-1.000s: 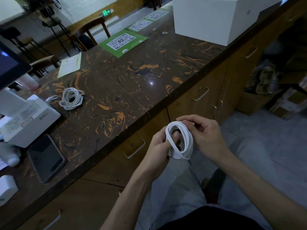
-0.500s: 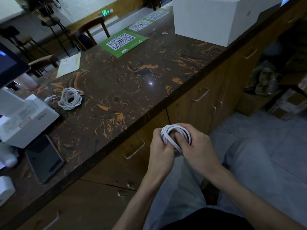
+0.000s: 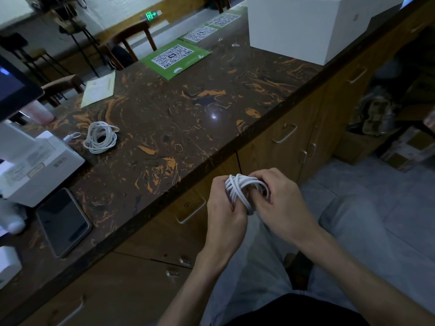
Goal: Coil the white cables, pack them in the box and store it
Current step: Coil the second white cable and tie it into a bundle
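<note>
Holding a coiled cable (image 3: 243,189) between them, both hands meet in front of the counter (image 3: 164,128) edge, above the lap. The left hand (image 3: 224,208) grips the loops in curled fingers; the right hand (image 3: 282,198) pinches them from the other side. A second coil (image 3: 100,137) lies on the counter, the box (image 3: 306,27) further away.

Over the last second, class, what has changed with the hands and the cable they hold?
The cable bundle, earlier an open loop, is now squeezed tighter. The right hand has closed over it; the left hand still grips it. The coiled cable on the counter and white box stayed put.
</note>
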### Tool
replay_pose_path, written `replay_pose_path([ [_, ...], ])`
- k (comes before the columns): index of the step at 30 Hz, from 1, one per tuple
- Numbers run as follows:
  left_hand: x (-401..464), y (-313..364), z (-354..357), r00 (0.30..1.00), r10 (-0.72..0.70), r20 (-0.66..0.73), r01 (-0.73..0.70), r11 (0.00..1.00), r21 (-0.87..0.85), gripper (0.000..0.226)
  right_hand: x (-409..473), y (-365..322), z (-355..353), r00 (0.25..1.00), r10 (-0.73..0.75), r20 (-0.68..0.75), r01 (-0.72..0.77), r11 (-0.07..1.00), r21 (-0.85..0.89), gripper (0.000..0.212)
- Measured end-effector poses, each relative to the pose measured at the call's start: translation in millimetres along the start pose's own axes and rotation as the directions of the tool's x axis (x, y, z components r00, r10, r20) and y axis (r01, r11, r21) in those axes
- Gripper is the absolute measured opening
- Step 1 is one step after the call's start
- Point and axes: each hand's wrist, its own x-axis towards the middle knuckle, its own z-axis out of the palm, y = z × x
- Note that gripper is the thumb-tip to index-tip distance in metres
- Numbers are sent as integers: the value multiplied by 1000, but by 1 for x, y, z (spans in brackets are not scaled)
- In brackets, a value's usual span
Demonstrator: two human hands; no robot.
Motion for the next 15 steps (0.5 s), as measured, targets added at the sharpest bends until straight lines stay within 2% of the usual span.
replay_pose_path([
  [4, 0, -3, -1, 996, 86, 22, -88, 994, 60, 30, 1, 0, -3, 997, -51, 51, 54, 997, -51, 17],
  [7, 0, 2, -2, 994, 108, 2, -108, 993, 41, 30, -1, -1, -3, 994, -105, -21, 103, 992, -67, 14],
  [9, 2, 6, -3, 993, 118, -6, -118, 993, 17, 32, 0, -3, -3, 991, -114, -65, 113, 993, -20, 12],
  [12, 7, 12, -9, 998, 69, 10, -68, 992, -109, 27, 7, -8, -7, 998, -19, -54, 27, 987, 157, 14],
  [15, 17, 15, -22, 991, -33, 133, 67, 963, -259, 26, 17, -15, -14, 985, 125, 119, -167, 868, 467, 17],
])
